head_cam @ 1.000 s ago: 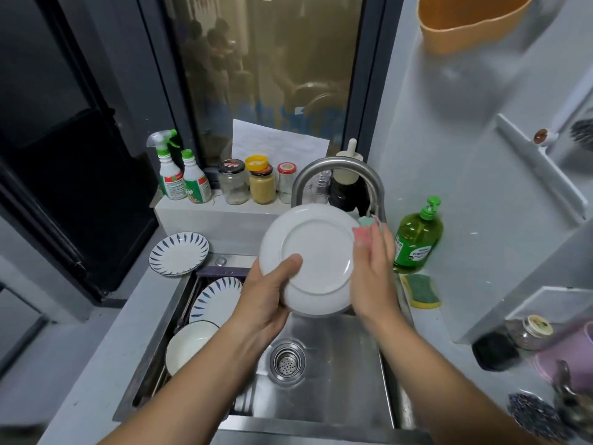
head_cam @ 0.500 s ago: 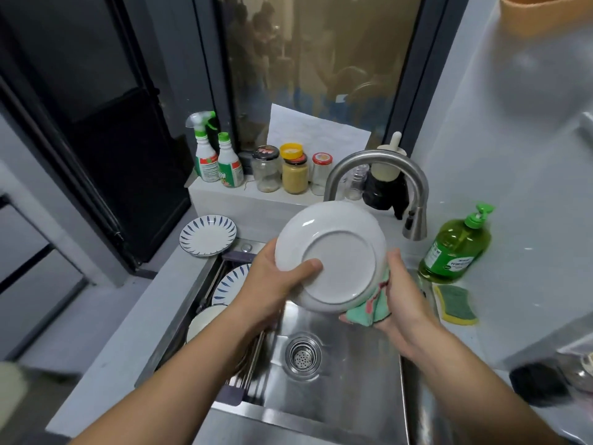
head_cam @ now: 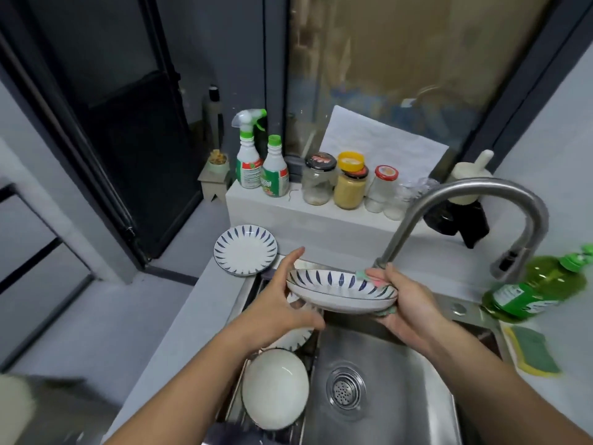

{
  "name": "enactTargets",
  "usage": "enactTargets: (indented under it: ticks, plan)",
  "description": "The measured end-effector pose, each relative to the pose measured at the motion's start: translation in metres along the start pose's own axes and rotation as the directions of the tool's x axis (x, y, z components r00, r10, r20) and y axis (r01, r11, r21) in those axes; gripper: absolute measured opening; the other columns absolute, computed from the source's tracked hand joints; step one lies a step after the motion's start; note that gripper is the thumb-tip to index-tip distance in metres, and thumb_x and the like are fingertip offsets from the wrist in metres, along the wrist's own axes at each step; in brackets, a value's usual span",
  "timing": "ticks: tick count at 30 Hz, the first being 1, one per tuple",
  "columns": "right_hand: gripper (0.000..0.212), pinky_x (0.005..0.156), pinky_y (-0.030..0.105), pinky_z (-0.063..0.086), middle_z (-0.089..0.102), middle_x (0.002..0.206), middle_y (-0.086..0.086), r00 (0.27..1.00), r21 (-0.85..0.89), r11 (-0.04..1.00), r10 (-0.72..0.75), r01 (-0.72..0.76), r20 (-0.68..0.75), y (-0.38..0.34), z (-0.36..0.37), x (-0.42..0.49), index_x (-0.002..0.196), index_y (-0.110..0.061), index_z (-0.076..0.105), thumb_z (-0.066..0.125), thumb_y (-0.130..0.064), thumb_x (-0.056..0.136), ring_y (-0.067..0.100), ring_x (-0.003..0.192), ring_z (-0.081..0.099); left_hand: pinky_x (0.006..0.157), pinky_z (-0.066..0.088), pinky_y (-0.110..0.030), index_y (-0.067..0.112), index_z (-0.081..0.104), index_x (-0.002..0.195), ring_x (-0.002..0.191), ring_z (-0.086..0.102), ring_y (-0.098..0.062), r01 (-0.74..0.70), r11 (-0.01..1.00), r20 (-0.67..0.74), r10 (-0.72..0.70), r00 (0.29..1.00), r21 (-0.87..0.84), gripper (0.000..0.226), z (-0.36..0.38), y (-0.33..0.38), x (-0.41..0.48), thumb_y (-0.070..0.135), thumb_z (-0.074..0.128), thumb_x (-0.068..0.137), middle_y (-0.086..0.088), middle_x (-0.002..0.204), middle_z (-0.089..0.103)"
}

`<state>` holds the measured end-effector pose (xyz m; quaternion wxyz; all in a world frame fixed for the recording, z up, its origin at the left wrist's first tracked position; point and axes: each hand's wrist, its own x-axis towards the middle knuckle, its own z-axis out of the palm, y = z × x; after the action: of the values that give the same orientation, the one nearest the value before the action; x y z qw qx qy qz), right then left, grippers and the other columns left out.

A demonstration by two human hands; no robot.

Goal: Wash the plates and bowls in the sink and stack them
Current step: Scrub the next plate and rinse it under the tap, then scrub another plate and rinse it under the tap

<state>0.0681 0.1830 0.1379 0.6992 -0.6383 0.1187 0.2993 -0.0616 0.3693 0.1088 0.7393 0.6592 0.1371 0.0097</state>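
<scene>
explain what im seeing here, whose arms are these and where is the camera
There is no machine here. These are a person's own arms, filmed by one wide-angle camera worn on the head, which looks down at a kitchen sink. The right hand holds a blue-striped plate over the sink, with a pink and green cloth pinched against its rim. The left hand is open at the plate's left edge. A white bowl sits at the sink's left side, and a matching plate lies on the counter. A green soap bottle and a scouring pad are to the right.

soap bottle (head_cam: 532,292): pump cut by right edge | cloth (head_cam: 369,278): mostly hidden behind held plate (head_cam: 340,298)
</scene>
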Motion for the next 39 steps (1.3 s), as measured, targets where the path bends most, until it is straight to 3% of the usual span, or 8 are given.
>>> enactTargets:
  ticks: [4, 14, 20, 23, 25, 27, 32, 39]
  plan:
    - [0.028, 0.085, 0.041, 0.054, 0.075, 0.107, 0.004, 0.995, -0.16, 0.982, -0.092, 0.096, 0.031, 0.013, 0.058, 0.041, 0.117, -0.013, 0.067, 0.047, -0.028, 0.104, 0.023, 0.092, 0.067, 0.122, 0.032, -0.045, 0.026, 0.045, 0.153, 0.139, 0.054, -0.018, 0.14, 0.943, -0.076, -0.171, 0.982, -0.303, 0.098, -0.066, -0.029, 0.044, 0.084, 0.064, 0.076, 0.001, 0.152, 0.055]
    - [0.039, 0.086, 0.033, 0.052, 0.073, 0.102, 0.001, 0.957, -0.549, 0.795, -0.29, 0.258, 0.03, 0.06, 0.157, 0.129, 0.103, -0.014, 0.07, 0.04, -0.04, 0.104, 0.017, 0.098, 0.067, 0.121, 0.026, -0.034, 0.026, 0.043, 0.152, 0.139, 0.04, -0.006, 0.067, 0.997, -0.334, -0.075, 0.94, -0.034, 0.082, -0.156, -0.053, 0.096, 0.079, 0.046, 0.09, 0.006, 0.156, 0.037]
    - [0.029, 0.069, 0.023, 0.05, 0.064, 0.104, 0.003, 0.981, -0.541, 0.819, -0.154, 0.194, 0.12, 0.075, 0.198, 0.168, 0.104, -0.008, 0.06, 0.037, -0.027, 0.104, 0.018, 0.09, 0.059, 0.077, 0.035, 0.006, 0.026, 0.052, 0.143, 0.096, 0.04, 0.035, 0.078, 0.991, -0.36, -0.033, 0.932, 0.111, 0.041, -0.208, -0.085, 0.125, 0.044, 0.042, 0.108, 0.0, 0.147, 0.041]
    - [0.019, 0.074, 0.027, 0.042, 0.053, 0.106, 0.001, 0.974, -0.616, 0.755, -0.158, 0.227, 0.165, 0.079, 0.212, 0.184, 0.109, -0.019, 0.051, 0.034, -0.026, 0.108, 0.017, 0.096, 0.048, 0.068, 0.032, 0.011, 0.017, 0.05, 0.146, 0.112, 0.043, 0.023, 0.128, 0.983, -0.401, -0.067, 0.913, 0.128, 0.049, -0.222, -0.097, 0.136, 0.046, 0.042, 0.107, -0.005, 0.153, 0.039]
    - [0.02, 0.063, 0.024, 0.039, 0.053, 0.091, 0.001, 0.97, -0.664, 0.707, -0.172, 0.243, 0.173, 0.082, 0.219, 0.195, 0.101, -0.017, 0.051, 0.033, -0.024, 0.107, 0.019, 0.088, 0.047, 0.096, 0.03, 0.005, 0.019, 0.043, 0.153, 0.139, 0.033, 0.003, 0.129, 0.983, -0.425, -0.062, 0.903, 0.129, 0.069, -0.226, -0.099, 0.138, 0.063, 0.045, 0.099, -0.001, 0.161, 0.032]
    - [0.023, 0.062, 0.032, 0.035, 0.047, 0.076, 0.001, 0.966, -0.705, 0.661, -0.19, 0.257, 0.174, 0.086, 0.225, 0.206, 0.082, -0.016, 0.044, 0.033, -0.016, 0.102, 0.022, 0.079, 0.043, 0.125, 0.021, -0.029, 0.024, 0.039, 0.156, 0.152, 0.021, -0.01, 0.141, 0.983, -0.441, -0.076, 0.894, 0.116, 0.091, -0.226, -0.101, 0.141, 0.078, 0.04, 0.083, 0.004, 0.164, 0.029]
    - [0.023, 0.064, 0.035, 0.036, 0.049, 0.077, 0.005, 0.952, -0.747, 0.596, -0.252, 0.295, 0.174, 0.09, 0.234, 0.22, 0.084, -0.013, 0.042, 0.03, -0.018, 0.103, 0.024, 0.076, 0.046, 0.129, 0.01, -0.043, 0.023, 0.012, 0.165, 0.158, 0.007, -0.01, 0.167, 0.985, -0.442, -0.136, 0.886, 0.032, 0.074, -0.227, -0.103, 0.156, 0.056, 0.041, 0.105, 0.009, 0.171, 0.009]
    - [0.016, 0.083, 0.044, 0.043, 0.052, 0.101, 0.011, 0.942, -0.875, 0.386, -0.271, 0.293, 0.196, 0.096, 0.239, 0.233, 0.092, -0.016, 0.038, 0.033, -0.027, 0.103, 0.032, 0.091, 0.051, 0.128, 0.017, -0.045, 0.025, 0.017, 0.163, 0.156, 0.017, -0.013, 0.162, 0.987, -0.467, -0.143, 0.872, 0.001, 0.08, -0.225, -0.107, 0.169, 0.063, 0.045, 0.099, 0.011, 0.168, 0.014]
